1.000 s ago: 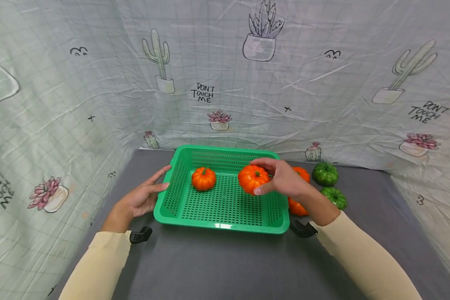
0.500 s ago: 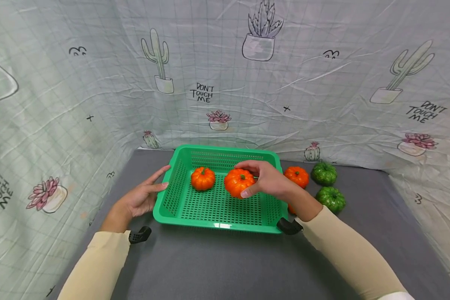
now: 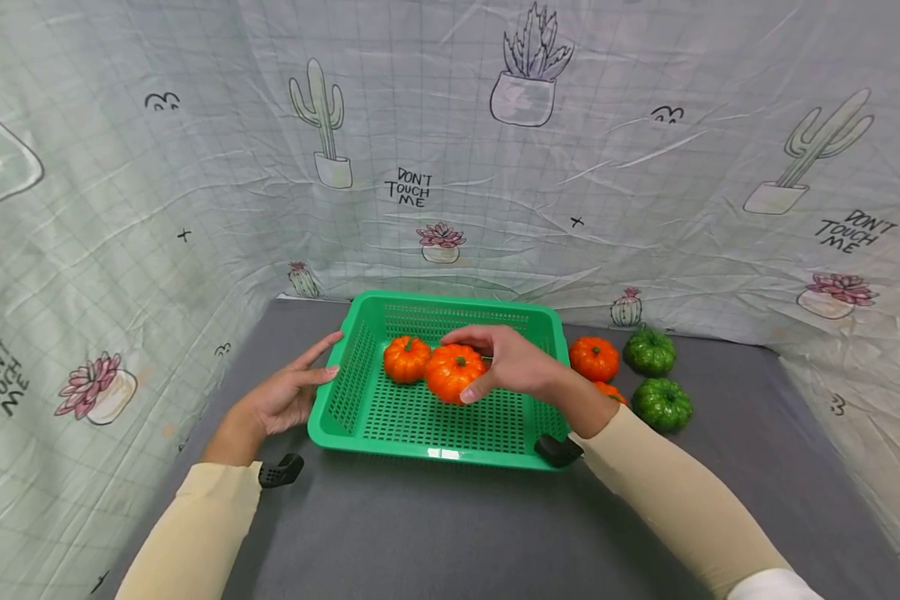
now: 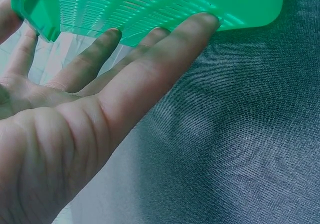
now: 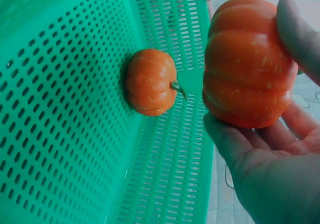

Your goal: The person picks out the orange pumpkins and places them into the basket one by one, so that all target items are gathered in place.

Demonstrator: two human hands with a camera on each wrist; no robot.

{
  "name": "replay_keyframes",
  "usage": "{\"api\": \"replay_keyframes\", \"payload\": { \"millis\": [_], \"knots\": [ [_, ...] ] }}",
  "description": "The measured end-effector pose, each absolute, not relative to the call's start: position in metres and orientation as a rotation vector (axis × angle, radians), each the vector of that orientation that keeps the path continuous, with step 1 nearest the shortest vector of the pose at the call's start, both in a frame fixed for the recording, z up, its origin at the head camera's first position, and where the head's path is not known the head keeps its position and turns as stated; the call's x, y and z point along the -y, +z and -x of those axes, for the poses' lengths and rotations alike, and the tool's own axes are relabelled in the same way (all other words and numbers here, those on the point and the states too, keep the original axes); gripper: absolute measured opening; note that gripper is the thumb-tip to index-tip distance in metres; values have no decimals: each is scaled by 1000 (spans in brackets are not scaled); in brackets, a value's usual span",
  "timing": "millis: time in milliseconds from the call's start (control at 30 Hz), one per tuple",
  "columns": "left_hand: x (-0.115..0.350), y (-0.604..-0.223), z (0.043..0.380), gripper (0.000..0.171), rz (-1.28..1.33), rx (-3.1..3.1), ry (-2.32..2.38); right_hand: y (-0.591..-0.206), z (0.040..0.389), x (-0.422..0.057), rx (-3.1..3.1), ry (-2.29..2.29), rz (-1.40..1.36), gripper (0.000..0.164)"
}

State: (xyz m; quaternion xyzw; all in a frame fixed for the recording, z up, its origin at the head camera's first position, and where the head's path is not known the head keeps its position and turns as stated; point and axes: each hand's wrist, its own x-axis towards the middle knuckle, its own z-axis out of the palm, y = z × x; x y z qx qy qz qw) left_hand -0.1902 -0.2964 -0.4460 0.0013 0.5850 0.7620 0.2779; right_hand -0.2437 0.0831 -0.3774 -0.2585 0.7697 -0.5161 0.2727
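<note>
My right hand (image 3: pixel 523 367) grips an orange pumpkin (image 3: pixel 452 375) between thumb and fingers, above the floor of a green perforated basket (image 3: pixel 382 447). The right wrist view shows this held pumpkin (image 5: pixel 247 63) raised off the basket's mesh. Another orange pumpkin (image 3: pixel 405 362) with a green stem sits inside, left of the held one. At the basket's left side, my left hand (image 3: pixel 288 396) touches the outer wall with outstretched fingers. From the left wrist, those straight fingers (image 4: pixel 150 76) lie against the basket's wall (image 4: pixel 250 6).
Right of the basket lie two orange pumpkins, one at the back (image 3: pixel 594 358) and one partly hidden (image 3: pixel 610 392) by the right arm. Beyond them are two green pumpkins, a rear one (image 3: pixel 649 351) and a front one (image 3: pixel 662 404). Printed cloth (image 3: pixel 480 208) hangs behind the grey tabletop (image 3: pixel 420 533).
My right hand has carried its pumpkin leftward over the basket, close to the pumpkin inside. The pumpkins on the right are less covered by the arm. My left hand has stayed put.
</note>
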Motion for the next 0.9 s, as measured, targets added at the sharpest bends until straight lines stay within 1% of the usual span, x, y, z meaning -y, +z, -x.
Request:
{"api": "replay_keyframes", "payload": {
  "millis": [300,533,733,900],
  "knots": [
    [296,-448,190,79,19,-1555,2052,-377,252,-72,-1992,-1361,779,80],
    [298,-448,190,78,-1,-1548,2060,-378,262,-67,-1946,-1290,895,80],
    [298,-449,191,76,16,-1544,2059,-380,268,-61,-1943,-1224,930,78],
    [297,-447,191,76,7,-1540,2060,-380,274,-55,-1915,-1214,962,81]
  ]
}}
